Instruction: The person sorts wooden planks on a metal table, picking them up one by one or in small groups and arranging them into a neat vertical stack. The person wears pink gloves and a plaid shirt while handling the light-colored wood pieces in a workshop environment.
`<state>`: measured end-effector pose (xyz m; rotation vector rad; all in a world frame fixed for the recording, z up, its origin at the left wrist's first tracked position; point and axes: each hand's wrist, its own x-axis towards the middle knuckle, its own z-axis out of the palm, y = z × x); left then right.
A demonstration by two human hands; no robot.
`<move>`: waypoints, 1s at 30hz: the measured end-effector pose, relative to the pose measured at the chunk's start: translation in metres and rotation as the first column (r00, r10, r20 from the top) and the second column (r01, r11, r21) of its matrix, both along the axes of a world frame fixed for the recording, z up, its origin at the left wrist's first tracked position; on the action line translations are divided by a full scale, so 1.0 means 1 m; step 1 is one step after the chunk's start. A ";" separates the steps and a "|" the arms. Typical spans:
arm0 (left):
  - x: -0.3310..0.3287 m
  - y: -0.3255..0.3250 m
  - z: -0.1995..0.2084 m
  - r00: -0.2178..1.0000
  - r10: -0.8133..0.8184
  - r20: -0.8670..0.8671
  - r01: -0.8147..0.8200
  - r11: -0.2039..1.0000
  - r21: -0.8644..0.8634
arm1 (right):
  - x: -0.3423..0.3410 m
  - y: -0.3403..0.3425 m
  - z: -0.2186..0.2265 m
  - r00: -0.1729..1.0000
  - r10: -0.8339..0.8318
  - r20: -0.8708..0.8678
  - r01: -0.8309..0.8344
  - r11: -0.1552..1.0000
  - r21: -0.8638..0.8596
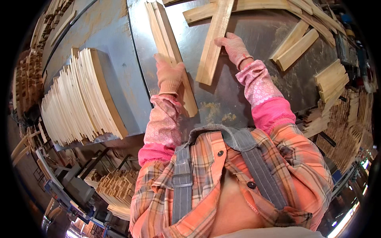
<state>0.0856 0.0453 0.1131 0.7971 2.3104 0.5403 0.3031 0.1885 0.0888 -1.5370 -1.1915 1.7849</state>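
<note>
Both hands wear light pinkish gloves. My left hand (170, 74) is closed around a pair of long wooden slats (163, 35) that lie side by side, running from the far edge toward me. To its right, my right hand (235, 48) grips the edge of a pale wooden board (211, 53), fingers partly hidden behind the wood. This board slants, its near end to the left and its far end crossing over another plank (258, 4). Beneath them is a dark, worn metal tabletop (242, 99) with some sawdust near my body.
At the left, a large row of thin wooden slats (75, 99) stands packed on the bluish metal surface (115, 59). Two short boards (297, 47) lie to the right, with more pieces (331, 81) at the right edge. Wood stacks (115, 188) sit below the table.
</note>
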 end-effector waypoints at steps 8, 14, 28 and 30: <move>-0.016 -0.012 0.003 0.986 0.110 0.126 -0.126 0.984 0.129 | 0.005 -0.017 0.022 0.986 0.151 -0.064 -0.151 0.988 -0.001; -0.024 -0.028 0.000 0.973 0.173 0.154 -0.203 0.959 0.200 | -0.005 -0.036 0.015 0.906 0.025 -0.422 -0.100 0.983 -0.155; -0.017 -0.020 -0.015 0.973 0.224 -0.051 -0.220 0.973 0.073 | 0.002 -0.016 0.003 -0.209 -0.121 -0.970 -0.528 0.849 0.008; -0.017 -0.014 -0.010 0.979 0.202 -0.021 -0.200 0.978 0.056 | 0.012 -0.018 0.002 -0.023 -0.091 -0.996 -0.464 0.883 -0.070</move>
